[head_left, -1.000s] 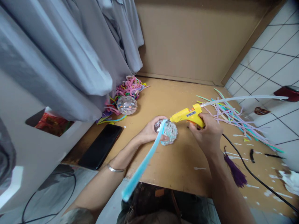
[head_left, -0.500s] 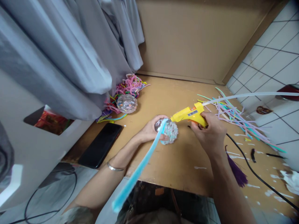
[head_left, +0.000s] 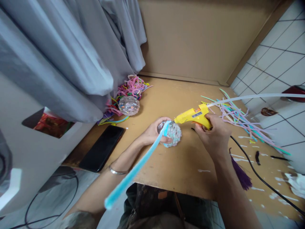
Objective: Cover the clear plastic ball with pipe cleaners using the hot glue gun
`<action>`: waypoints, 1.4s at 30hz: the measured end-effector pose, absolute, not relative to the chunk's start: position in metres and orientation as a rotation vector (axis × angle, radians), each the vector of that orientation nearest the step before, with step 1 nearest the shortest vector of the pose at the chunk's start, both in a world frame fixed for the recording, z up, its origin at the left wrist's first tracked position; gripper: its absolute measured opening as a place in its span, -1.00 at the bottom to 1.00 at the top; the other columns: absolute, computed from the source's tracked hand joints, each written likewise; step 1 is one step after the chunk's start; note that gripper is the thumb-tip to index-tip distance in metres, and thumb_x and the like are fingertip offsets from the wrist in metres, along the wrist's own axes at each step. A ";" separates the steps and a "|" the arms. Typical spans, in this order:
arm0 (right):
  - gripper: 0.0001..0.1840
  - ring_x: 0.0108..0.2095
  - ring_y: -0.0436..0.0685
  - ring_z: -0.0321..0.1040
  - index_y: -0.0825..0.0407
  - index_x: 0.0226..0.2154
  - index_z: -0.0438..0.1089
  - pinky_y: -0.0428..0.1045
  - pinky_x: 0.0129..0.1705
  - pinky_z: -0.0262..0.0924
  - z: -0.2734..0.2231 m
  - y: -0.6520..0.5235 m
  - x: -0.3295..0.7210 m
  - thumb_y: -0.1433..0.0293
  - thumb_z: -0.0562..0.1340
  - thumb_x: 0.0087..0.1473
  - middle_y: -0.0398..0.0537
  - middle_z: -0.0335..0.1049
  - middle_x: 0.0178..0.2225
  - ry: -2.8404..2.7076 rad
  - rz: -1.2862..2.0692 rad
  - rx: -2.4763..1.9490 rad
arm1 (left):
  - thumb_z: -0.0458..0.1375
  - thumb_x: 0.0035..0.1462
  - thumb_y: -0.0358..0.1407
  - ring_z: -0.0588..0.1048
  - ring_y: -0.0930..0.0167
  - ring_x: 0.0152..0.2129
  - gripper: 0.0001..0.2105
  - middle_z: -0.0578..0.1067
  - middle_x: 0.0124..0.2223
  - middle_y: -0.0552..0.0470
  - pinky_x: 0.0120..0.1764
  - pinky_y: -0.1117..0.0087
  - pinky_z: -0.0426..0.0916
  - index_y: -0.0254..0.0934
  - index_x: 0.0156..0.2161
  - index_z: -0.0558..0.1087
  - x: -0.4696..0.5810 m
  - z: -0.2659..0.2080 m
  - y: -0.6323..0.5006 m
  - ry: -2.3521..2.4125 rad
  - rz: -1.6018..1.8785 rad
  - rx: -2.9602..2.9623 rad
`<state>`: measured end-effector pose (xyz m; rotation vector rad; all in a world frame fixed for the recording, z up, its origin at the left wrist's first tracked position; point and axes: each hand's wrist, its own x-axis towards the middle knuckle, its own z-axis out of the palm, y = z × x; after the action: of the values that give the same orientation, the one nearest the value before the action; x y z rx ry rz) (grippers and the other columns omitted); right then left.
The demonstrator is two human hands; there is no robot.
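My left hand [head_left: 152,133] is closed around a clear ball [head_left: 174,135] partly wrapped in pale pipe cleaner, its fingers behind and thumb in front. A light blue pipe cleaner [head_left: 140,163] lies against the ball at one end, and its long free end hangs toward me past my left forearm. My right hand [head_left: 215,135] grips a yellow glue gun [head_left: 192,116], whose nozzle meets the ball by the blue strand. A long translucent glue stick [head_left: 252,96] sticks out of the gun's back.
Behind my left hand, a second clear ball [head_left: 129,105] sits by a heap of coloured pipe cleaners [head_left: 133,87]. A black phone [head_left: 102,149] lies at the left. Straight pipe cleaners [head_left: 240,119], a purple tassel [head_left: 241,173] and a black cord [head_left: 252,170] are on the right.
The free end of the blue pipe cleaner has swung slightly left and up. My left thumb shows more clearly on the ball; the glue gun stays nearly in place.
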<state>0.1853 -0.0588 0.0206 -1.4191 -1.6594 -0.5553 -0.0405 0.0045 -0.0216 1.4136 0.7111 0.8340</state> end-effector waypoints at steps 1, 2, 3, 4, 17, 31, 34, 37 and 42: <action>-0.85 -0.41 0.15 0.41 -0.03 -0.28 0.36 0.01 -0.37 0.24 0.021 -0.059 0.185 0.36 0.24 0.00 -0.09 0.49 -0.38 -1.662 -0.552 -1.417 | 0.48 -0.45 -0.32 0.46 0.32 -0.21 -0.24 0.46 -0.14 0.03 -0.07 0.25 0.39 -0.24 0.00 0.40 -0.040 -0.024 0.006 0.710 0.838 1.416; -0.85 -0.40 0.15 0.41 -0.03 -0.28 0.36 0.01 -0.37 0.24 0.021 -0.059 0.185 0.36 0.24 0.00 -0.09 0.49 -0.38 -1.665 -0.546 -1.421 | 0.49 -0.46 -0.31 0.46 0.32 -0.21 -0.24 0.46 -0.14 0.03 -0.06 0.24 0.38 -0.24 0.00 0.40 -0.040 -0.026 0.006 0.709 0.839 1.422; -0.85 -0.40 0.15 0.41 -0.03 -0.28 0.37 0.01 -0.36 0.24 0.021 -0.059 0.185 0.36 0.24 0.01 -0.09 0.49 -0.37 -1.667 -0.540 -1.429 | 0.49 -0.47 -0.30 0.46 0.32 -0.21 -0.23 0.46 -0.14 0.02 -0.05 0.23 0.38 -0.24 0.00 0.40 -0.039 -0.027 0.007 0.707 0.840 1.427; -0.85 -0.39 0.15 0.41 -0.03 -0.27 0.37 0.01 -0.36 0.24 0.021 -0.059 0.185 0.36 0.24 0.02 -0.08 0.49 -0.37 -1.669 -0.534 -1.438 | 0.50 -0.48 -0.30 0.46 0.32 -0.21 -0.23 0.46 -0.14 0.02 -0.05 0.23 0.38 -0.24 0.00 0.41 -0.039 -0.028 0.008 0.703 0.841 1.431; -0.86 -0.41 0.13 0.41 -0.01 -0.29 0.37 -0.01 -0.38 0.23 0.021 -0.059 0.186 0.40 0.23 0.00 -0.09 0.49 -0.39 -1.666 -0.541 -1.406 | 0.47 -0.44 -0.33 0.45 0.32 -0.21 -0.25 0.47 -0.15 0.03 -0.11 0.27 0.39 -0.24 0.01 0.39 -0.040 -0.023 0.005 0.703 0.843 1.417; -0.86 -0.38 0.14 0.43 -0.02 -0.28 0.38 0.01 -0.34 0.26 0.017 -0.056 0.186 0.36 0.25 0.03 -0.07 0.51 -0.37 -1.643 -0.501 -1.404 | 0.46 -0.42 -0.36 0.44 0.33 -0.19 -0.27 0.45 -0.13 0.04 -0.10 0.30 0.38 -0.23 0.00 0.38 -0.041 -0.014 0.002 0.700 0.813 1.414; -0.87 -0.39 0.14 0.43 -0.02 -0.29 0.38 0.01 -0.34 0.26 0.017 -0.055 0.186 0.35 0.25 0.03 -0.07 0.51 -0.36 -1.643 -0.492 -1.405 | 0.46 -0.42 -0.36 0.45 0.32 -0.19 -0.27 0.45 -0.13 0.03 -0.07 0.25 0.39 -0.23 -0.01 0.38 -0.041 -0.015 0.002 0.717 0.808 1.420; -0.87 -0.39 0.14 0.43 -0.01 -0.29 0.38 0.01 -0.34 0.25 0.016 -0.055 0.186 0.34 0.24 0.04 -0.06 0.51 -0.36 -1.654 -0.480 -1.404 | 0.46 -0.42 -0.36 0.46 0.30 -0.17 -0.28 0.46 -0.12 0.02 -0.06 0.23 0.39 -0.23 -0.01 0.39 -0.041 -0.016 0.002 0.722 0.813 1.431; -0.85 -0.42 0.13 0.39 -0.01 -0.31 0.38 0.00 -0.37 0.24 0.015 -0.053 0.188 0.30 0.25 0.01 -0.07 0.50 -0.38 -1.614 -0.419 -1.431 | 0.47 -0.42 -0.35 0.47 0.30 -0.18 -0.26 0.47 -0.15 0.03 -0.09 0.25 0.41 -0.24 0.00 0.38 -0.041 -0.015 0.002 0.723 0.815 1.420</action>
<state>0.1884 -0.0533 0.0150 -1.4310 -1.6137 -0.4194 -0.0409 0.0023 -0.0151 1.4202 0.7225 0.8148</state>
